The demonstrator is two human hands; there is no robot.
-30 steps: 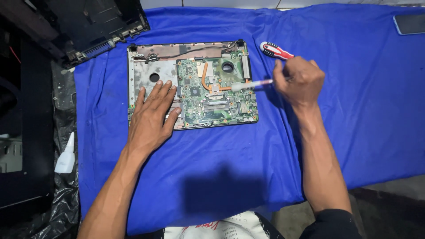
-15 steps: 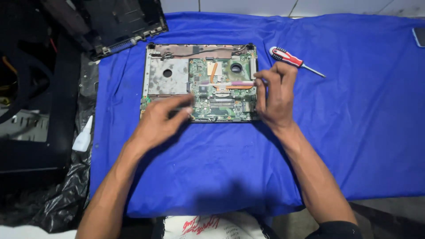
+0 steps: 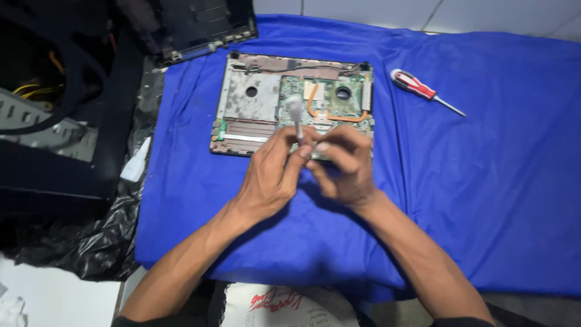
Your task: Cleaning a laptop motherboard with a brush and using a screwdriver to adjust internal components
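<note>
An opened laptop base (image 3: 248, 100) lies on a blue cloth (image 3: 484, 181), showing its green motherboard (image 3: 348, 106) and a copper heat pipe. My left hand (image 3: 269, 178) and my right hand (image 3: 345, 169) meet just above the base's near edge. Both close on the handle of a small white brush (image 3: 295, 115). The brush stands upright with its head over the board. Its lower end is hidden between my fingers.
A screwdriver (image 3: 417, 86) with a red and white handle lies on the cloth to the right of the base. A black laptop cover (image 3: 200, 24) sits at the back left. A dark computer case (image 3: 54, 139), black plastic sheeting (image 3: 91, 242) and a small white bottle (image 3: 136, 162) are on the left.
My left hand has lifted off the base and joined my right hand on the brush. The brush has turned from lying across the board to standing upright.
</note>
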